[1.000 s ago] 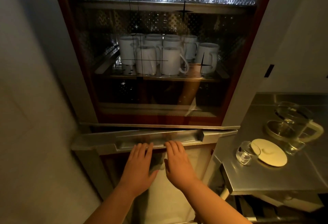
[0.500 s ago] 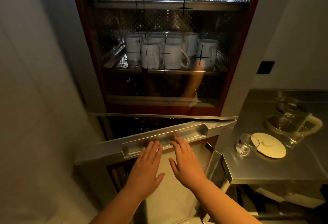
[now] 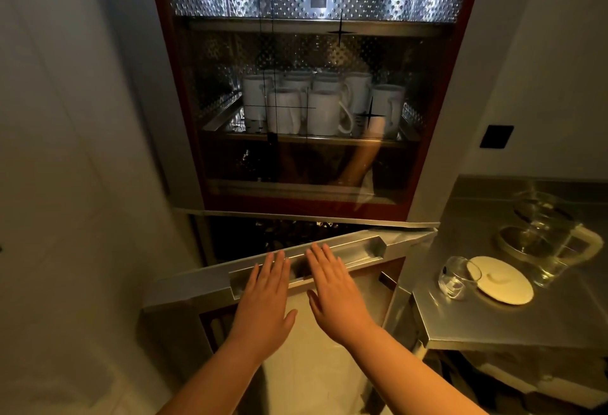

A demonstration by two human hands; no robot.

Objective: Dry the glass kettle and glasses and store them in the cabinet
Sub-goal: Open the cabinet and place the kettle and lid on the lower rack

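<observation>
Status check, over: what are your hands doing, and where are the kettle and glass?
Both hands, left and right, flat and empty at the lower cabinet door's handle. Door ajar. Glass kettle and small glass on the steel counter, unstored.

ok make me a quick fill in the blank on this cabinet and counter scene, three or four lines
1. Both hands, left hand and right hand, lie flat with fingers at the metal handle of the ____ cabinet door.
2. The white mugs stand behind the ____ door of the upper compartment.
3. The glass kettle stands on the metal counter to the person's ____.
4. The small glass lies beside a round white ____.

Missing words: lower; glass; right; lid
</observation>
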